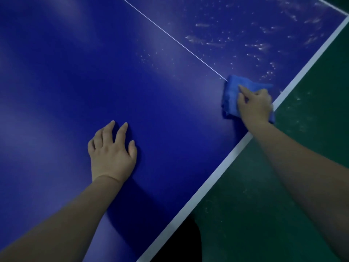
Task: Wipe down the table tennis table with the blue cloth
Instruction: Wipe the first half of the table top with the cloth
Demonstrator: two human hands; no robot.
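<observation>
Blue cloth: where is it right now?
In the head view the blue cloth sits right of centre on the table, under the right hand, close to the white edge stripe, where the thin centre line reaches it.

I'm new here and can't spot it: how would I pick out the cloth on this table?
Start at the blue table and follow its thin white centre line toward the white edge stripe. There, under the right hand, lies the cloth. It is lighter, crumpled blue against the smooth dark top.
</observation>
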